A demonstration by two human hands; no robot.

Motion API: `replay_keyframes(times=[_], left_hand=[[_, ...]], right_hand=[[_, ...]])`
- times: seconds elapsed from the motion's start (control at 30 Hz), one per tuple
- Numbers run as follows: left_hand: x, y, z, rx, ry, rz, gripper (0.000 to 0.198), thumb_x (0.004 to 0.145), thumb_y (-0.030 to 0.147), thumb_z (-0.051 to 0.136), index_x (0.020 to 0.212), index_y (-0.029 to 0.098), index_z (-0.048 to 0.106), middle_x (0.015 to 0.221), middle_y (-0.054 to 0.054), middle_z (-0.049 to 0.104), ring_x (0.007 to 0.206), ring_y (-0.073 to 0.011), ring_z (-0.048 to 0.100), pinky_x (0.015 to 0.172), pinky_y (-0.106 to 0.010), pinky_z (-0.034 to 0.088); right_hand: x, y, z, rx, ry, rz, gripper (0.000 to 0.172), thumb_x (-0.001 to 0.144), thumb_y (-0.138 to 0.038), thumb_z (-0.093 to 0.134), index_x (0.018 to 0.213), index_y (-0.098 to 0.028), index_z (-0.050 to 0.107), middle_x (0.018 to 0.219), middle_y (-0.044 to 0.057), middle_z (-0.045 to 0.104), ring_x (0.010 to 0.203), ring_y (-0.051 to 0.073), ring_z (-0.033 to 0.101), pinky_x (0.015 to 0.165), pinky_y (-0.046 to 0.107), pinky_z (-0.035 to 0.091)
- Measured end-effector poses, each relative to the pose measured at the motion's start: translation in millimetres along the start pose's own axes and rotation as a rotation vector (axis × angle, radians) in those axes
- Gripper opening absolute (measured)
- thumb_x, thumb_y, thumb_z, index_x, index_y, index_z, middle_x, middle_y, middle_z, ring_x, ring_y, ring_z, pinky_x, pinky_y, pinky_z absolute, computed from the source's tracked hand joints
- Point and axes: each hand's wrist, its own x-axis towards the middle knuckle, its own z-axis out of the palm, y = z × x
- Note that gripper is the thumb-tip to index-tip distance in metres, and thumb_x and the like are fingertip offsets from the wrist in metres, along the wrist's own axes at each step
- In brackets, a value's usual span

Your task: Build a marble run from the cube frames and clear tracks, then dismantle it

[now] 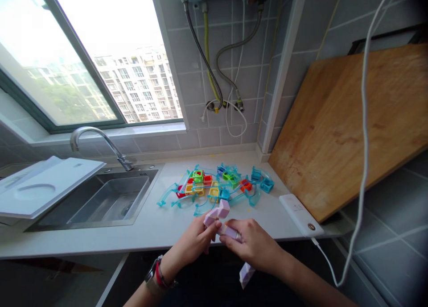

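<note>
A lilac and white twisty snake puzzle is held between my two hands just above the counter's front edge. My left hand is closed on its left part, thumb laid across the segments. My right hand pinches a straight stretch of it. One end of the puzzle sticks up beyond my fingers, and another bit hangs below my right hand. Part of it is hidden by my fingers. Just beyond lies a heap of plastic track toy pieces: clear blue curved chutes, a yellow block, red and green ones.
At the left is a sink with a tap and a white board over part of it. A white power bank with a cable lies right. A wooden board leans against the wall.
</note>
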Motion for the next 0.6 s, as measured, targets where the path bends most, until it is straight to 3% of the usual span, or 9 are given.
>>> replay_keyframes(times=[0.13, 0.23, 0.37, 0.47, 0.6], left_hand=[[-1.9, -20.6, 4.8, -0.179, 0.010, 0.050, 0.049, 0.089, 0.065, 0.053, 0.086, 0.016, 0.053, 0.053, 0.006, 0.045, 0.039, -0.0072, 0.042, 0.038, -0.017, 0.035], [-4.3, -29.5, 5.0, -0.185, 0.043, 0.084, 0.046, 0.087, 0.060, 0.059, 0.089, 0.014, 0.057, 0.058, 0.005, 0.047, 0.041, -0.0061, 0.043, 0.038, -0.016, 0.034], [-5.6, -29.9, 5.2, -0.230, 0.002, 0.017, 0.043, 0.092, 0.058, 0.053, 0.089, 0.015, 0.057, 0.052, 0.007, 0.042, 0.040, -0.0071, 0.040, 0.038, -0.017, 0.038], [-4.1, -23.9, 9.2, -0.192, 0.028, -0.048, 0.045, 0.092, 0.060, 0.050, 0.088, 0.016, 0.057, 0.050, 0.007, 0.042, 0.039, -0.0086, 0.040, 0.038, -0.019, 0.041], [-3.4, -12.4, 17.4, 0.052, 0.239, -0.005, 0.042, 0.090, 0.057, 0.056, 0.085, 0.016, 0.061, 0.065, 0.002, 0.054, 0.050, -0.0101, 0.049, 0.044, -0.020, 0.043]], right_hand=[[-0.3, -0.3, 4.1, 0.189, -0.102, 0.015, 0.035, 0.096, -0.047, 0.054, 0.090, -0.017, 0.071, 0.069, 0.000, 0.062, 0.061, 0.013, 0.052, 0.056, 0.023, 0.035], [0.4, 6.6, 7.6, 0.286, -0.159, 0.049, 0.040, 0.096, -0.050, 0.053, 0.086, -0.015, 0.069, 0.063, -0.001, 0.057, 0.058, 0.012, 0.050, 0.054, 0.022, 0.035], [0.2, 12.4, 9.0, 0.279, -0.210, 0.033, 0.035, 0.096, -0.047, 0.055, 0.092, -0.016, 0.071, 0.066, -0.001, 0.060, 0.060, 0.012, 0.051, 0.055, 0.022, 0.035], [-1.5, 9.8, 12.9, 0.114, -0.127, 0.008, 0.026, 0.095, -0.042, 0.057, 0.095, -0.019, 0.071, 0.075, 0.001, 0.067, 0.067, 0.014, 0.058, 0.061, 0.023, 0.037], [-3.4, 4.9, 27.5, -0.152, 0.087, 0.082, 0.017, 0.095, -0.033, 0.056, 0.093, -0.020, 0.067, 0.087, 0.006, 0.071, 0.080, 0.021, 0.065, 0.071, 0.027, 0.039]])
